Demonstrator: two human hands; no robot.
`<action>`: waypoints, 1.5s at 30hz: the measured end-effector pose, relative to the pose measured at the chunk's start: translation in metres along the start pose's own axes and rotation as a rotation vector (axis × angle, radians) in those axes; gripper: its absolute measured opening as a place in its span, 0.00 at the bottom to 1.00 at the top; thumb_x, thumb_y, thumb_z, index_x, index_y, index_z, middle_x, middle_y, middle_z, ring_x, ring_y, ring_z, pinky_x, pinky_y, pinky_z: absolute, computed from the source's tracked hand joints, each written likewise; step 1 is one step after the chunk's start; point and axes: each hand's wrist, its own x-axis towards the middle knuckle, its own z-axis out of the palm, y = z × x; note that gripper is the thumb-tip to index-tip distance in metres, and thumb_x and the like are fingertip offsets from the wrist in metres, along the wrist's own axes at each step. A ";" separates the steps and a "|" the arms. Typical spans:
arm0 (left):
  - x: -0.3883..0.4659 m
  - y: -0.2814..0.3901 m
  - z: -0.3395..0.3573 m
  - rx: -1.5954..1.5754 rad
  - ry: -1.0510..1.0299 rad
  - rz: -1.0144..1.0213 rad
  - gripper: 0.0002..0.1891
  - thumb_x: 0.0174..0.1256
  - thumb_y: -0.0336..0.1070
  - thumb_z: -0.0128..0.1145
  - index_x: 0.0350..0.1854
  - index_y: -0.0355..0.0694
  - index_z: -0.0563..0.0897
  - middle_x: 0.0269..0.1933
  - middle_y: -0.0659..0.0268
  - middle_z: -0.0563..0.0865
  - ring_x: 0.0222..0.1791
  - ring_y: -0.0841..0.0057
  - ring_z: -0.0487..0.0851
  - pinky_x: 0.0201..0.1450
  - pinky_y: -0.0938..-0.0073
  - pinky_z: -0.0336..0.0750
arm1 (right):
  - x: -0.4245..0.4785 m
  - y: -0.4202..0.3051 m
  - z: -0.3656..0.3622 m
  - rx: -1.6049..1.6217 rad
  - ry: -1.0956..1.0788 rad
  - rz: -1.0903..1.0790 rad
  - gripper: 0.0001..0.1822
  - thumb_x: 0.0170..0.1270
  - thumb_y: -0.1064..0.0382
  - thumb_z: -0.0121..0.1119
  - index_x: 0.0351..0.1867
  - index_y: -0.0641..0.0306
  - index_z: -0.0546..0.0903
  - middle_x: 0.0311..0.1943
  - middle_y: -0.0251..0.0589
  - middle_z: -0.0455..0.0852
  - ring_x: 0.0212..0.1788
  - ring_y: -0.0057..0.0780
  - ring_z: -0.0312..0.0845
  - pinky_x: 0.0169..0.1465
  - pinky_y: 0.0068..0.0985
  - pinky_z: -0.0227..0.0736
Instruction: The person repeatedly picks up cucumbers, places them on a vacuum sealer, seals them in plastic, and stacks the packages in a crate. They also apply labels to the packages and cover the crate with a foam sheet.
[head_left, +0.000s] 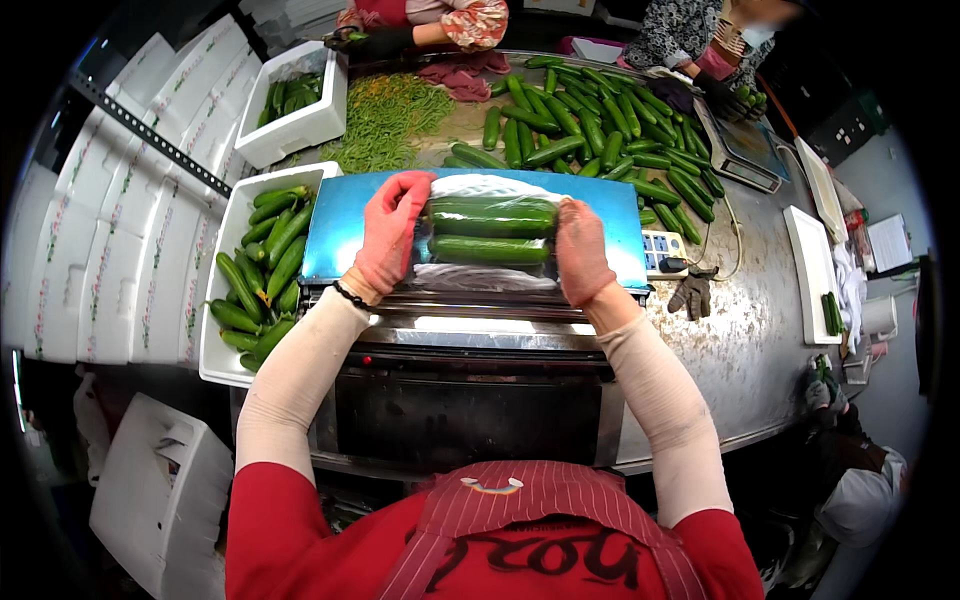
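Note:
My left hand (394, 232), in a pink glove, grips the left end of a film-wrapped pack of cucumbers (491, 232). On its right end my right hand (583, 251), also gloved in pink, has hold of the film. White foam netting shows along the pack's far and near sides. Both hands are above a film-wrapping machine with a blue top plate (337, 206) and a metal front. The fingers behind the pack are partly hidden.
Left stands a foam box (214, 352) of cucumbers, with another foam box (289, 142) beyond. Thin green trimmings (390, 112) and a cucumber pile (592, 120) lie ahead. A power strip (660, 251), dark glove (694, 292) and scale (739, 150) are right. Several co-workers stand around the table.

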 end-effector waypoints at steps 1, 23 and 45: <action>-0.005 0.005 0.006 -0.073 0.044 -0.106 0.08 0.71 0.38 0.59 0.41 0.38 0.83 0.40 0.72 0.83 0.41 0.85 0.77 0.47 0.82 0.72 | -0.001 -0.005 -0.006 -0.016 -0.010 0.030 0.20 0.80 0.55 0.40 0.42 0.72 0.77 0.34 0.38 0.79 0.38 0.21 0.67 0.45 0.23 0.68; -0.260 0.041 0.057 -0.034 0.541 -0.421 0.06 0.67 0.31 0.61 0.41 0.35 0.84 0.44 0.68 0.83 0.41 0.82 0.80 0.47 0.79 0.75 | -0.191 0.014 -0.061 0.277 -0.447 0.416 0.17 0.79 0.54 0.46 0.50 0.67 0.78 0.40 0.33 0.84 0.40 0.17 0.77 0.45 0.19 0.75; -0.528 0.112 0.033 0.942 0.638 -0.391 0.49 0.44 0.51 0.76 0.69 0.32 0.67 0.58 0.49 0.79 0.56 0.56 0.79 0.60 0.63 0.73 | -0.310 -0.025 0.102 -0.147 -1.649 0.287 0.15 0.77 0.59 0.50 0.43 0.71 0.81 0.32 0.28 0.82 0.34 0.14 0.72 0.39 0.16 0.70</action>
